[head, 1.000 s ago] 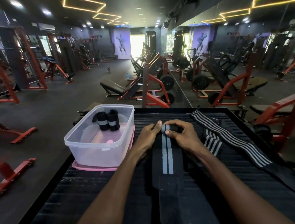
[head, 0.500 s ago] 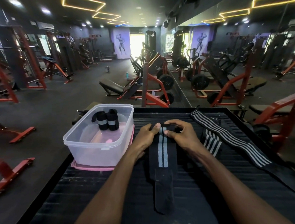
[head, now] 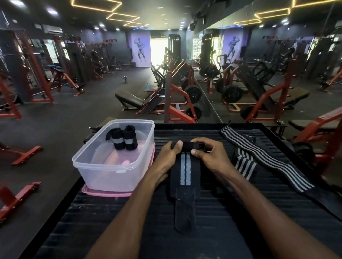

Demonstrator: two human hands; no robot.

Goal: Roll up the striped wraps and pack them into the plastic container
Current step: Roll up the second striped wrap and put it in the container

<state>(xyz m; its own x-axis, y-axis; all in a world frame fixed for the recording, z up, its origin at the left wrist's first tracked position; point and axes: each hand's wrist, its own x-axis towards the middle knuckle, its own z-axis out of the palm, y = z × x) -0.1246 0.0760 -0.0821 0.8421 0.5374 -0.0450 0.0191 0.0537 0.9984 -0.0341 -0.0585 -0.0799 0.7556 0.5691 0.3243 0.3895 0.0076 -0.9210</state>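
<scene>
A black wrap with two grey stripes (head: pixel 185 175) lies lengthwise on the dark ribbed table (head: pixel 219 225), its far end turned into a small roll. My left hand (head: pixel 167 156) and my right hand (head: pixel 208 155) pinch that roll from either side, fingers curled over it. The clear plastic container (head: pixel 109 171) stands to the left on a pink lid, with two rolled wraps (head: pixel 122 139) upright inside. To the right lies a long wrap with several stripes (head: pixel 265 156), and a shorter striped wrap (head: pixel 245 166) sits beside my right wrist.
The table has a raised black rim (head: pixel 274 128) at the far and right sides. Beyond it are red gym machines (head: pixel 176 101), weight plates and a mirrored wall. Dark gym floor (head: pixel 49 134) drops away to the left.
The roll at the far end has grown and the flat part of the wrap has shortened, its near end sliding away from me. Both hands stay on the roll.
</scene>
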